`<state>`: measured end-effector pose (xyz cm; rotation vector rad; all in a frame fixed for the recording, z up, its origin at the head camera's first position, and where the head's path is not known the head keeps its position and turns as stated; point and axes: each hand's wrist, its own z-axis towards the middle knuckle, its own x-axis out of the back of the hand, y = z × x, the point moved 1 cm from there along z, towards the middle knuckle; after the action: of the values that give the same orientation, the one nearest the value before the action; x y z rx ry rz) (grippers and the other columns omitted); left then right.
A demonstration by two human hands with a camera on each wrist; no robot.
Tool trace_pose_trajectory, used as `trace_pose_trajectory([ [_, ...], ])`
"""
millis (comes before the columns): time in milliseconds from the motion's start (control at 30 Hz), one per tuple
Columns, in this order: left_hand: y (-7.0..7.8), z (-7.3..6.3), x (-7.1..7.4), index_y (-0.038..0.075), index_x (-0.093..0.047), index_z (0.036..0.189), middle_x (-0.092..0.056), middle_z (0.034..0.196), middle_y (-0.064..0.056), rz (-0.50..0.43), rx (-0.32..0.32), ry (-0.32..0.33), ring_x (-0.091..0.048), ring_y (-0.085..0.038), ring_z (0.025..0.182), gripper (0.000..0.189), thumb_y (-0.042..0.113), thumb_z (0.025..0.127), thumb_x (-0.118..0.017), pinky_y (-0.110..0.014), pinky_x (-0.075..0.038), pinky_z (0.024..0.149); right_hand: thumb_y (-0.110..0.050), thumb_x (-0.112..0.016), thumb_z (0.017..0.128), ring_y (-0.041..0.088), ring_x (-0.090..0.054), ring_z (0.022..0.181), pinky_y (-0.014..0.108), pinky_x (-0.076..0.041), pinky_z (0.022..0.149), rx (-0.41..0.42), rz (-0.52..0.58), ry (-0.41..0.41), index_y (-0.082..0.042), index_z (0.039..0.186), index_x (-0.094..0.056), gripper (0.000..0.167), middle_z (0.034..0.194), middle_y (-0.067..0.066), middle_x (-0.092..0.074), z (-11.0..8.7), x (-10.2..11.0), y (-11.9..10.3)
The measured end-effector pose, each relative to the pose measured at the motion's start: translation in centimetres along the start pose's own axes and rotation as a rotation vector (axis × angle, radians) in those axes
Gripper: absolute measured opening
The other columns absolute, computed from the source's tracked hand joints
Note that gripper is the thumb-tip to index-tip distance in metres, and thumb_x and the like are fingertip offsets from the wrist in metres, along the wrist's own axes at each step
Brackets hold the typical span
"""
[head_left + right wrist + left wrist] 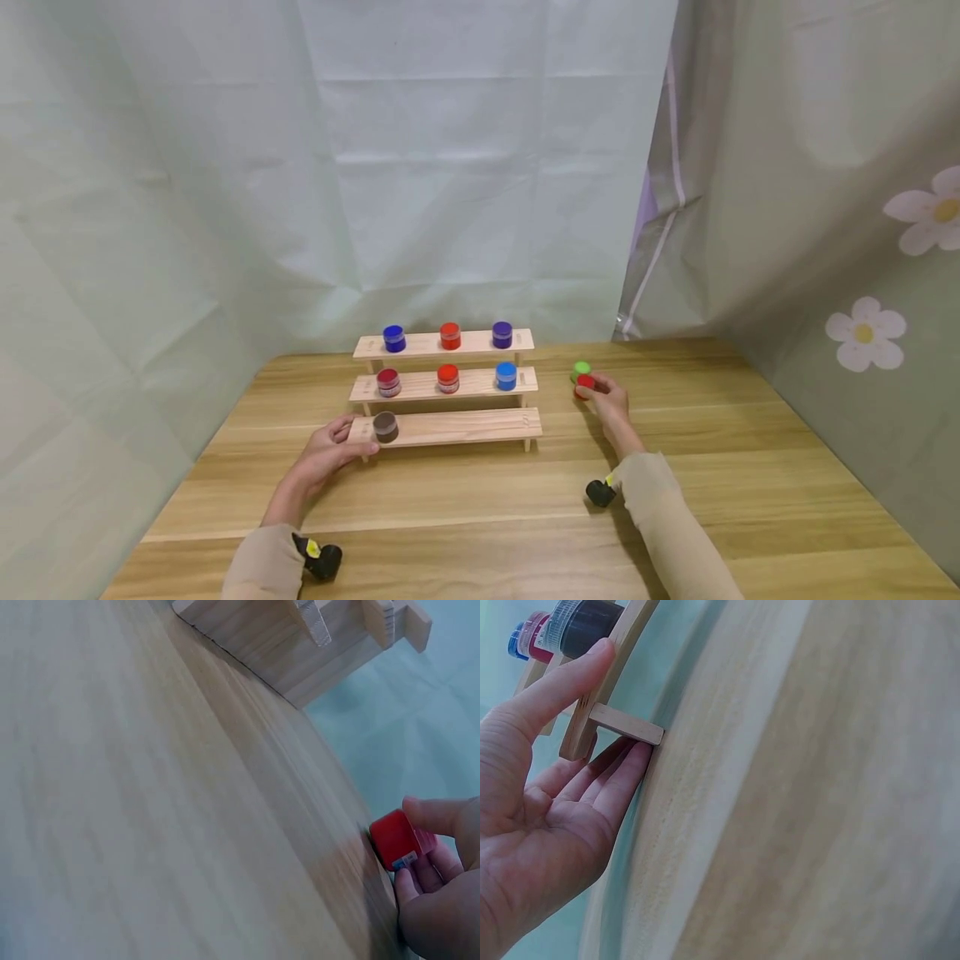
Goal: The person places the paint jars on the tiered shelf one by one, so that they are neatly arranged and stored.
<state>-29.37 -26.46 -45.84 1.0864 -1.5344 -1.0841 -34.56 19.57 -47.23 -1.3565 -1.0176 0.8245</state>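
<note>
At the left end of a three-step wooden display rack, my left hand holds the lowest step, thumb on top and fingers beneath and behind. Close to that thumb stands a dark brown paint jar. My right hand, to the right of the rack, pinches a small red paint jar between thumb and fingers. In the right wrist view the red jar is tilted on its side close to the tabletop. A green-lidded jar sits just behind it, partly hidden.
The middle step carries a dark red jar, a red jar and a light blue jar. On the top step are a blue jar, an orange-red jar and a purple jar. Curtains surround the wooden table.
</note>
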Motion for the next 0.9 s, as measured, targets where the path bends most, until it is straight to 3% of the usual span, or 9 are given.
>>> trace_pose_trajectory([
  [167, -0.1, 0.1, 0.0, -0.008, -0.013, 0.152, -0.033, 0.151, -0.034, -0.002, -0.004, 0.000, -0.058, -0.008, 0.108, 0.095, 0.010, 0.083, -0.075, -0.016, -0.053, 0.087, -0.004, -0.064, 0.090, 0.037, -0.045, 0.132, 0.044, -0.036, 0.114, 0.005, 0.005, -0.034, 0.007, 0.136, -0.049, 0.049, 0.142, 0.029, -0.048, -0.2, 0.4, 0.0],
  [600, -0.1, 0.1, 0.0, -0.007, -0.013, 0.153, -0.033, 0.151, -0.034, -0.006, -0.010, 0.000, -0.058, -0.007, 0.109, 0.094, 0.011, 0.083, -0.075, -0.017, -0.053, 0.088, -0.009, -0.066, 0.091, 0.031, -0.046, 0.131, 0.037, -0.039, 0.109, 0.009, -0.002, -0.083, 0.003, 0.137, -0.049, 0.051, 0.143, 0.024, -0.048, -0.4, 0.8, -0.6],
  [800, -0.1, 0.1, 0.0, -0.007, -0.014, 0.152, -0.034, 0.151, -0.034, -0.012, -0.010, 0.005, -0.058, -0.005, 0.107, 0.094, 0.010, 0.083, -0.075, -0.016, -0.053, 0.086, -0.013, -0.067, 0.091, 0.026, -0.049, 0.126, 0.013, -0.043, 0.089, 0.046, -0.028, -0.109, 0.001, 0.138, -0.050, 0.052, 0.140, 0.021, -0.051, -1.2, 0.8, -1.9],
  [900, -0.1, 0.1, 0.0, -0.007, -0.015, 0.152, -0.035, 0.150, -0.033, -0.004, -0.007, 0.009, -0.058, -0.005, 0.106, 0.093, 0.010, 0.083, -0.075, -0.016, -0.052, 0.086, -0.013, -0.067, 0.091, 0.025, -0.050, 0.123, 0.007, -0.042, 0.080, 0.076, -0.029, -0.125, 0.000, 0.136, -0.051, 0.050, 0.138, 0.021, -0.053, -1.6, 0.7, -2.7],
])
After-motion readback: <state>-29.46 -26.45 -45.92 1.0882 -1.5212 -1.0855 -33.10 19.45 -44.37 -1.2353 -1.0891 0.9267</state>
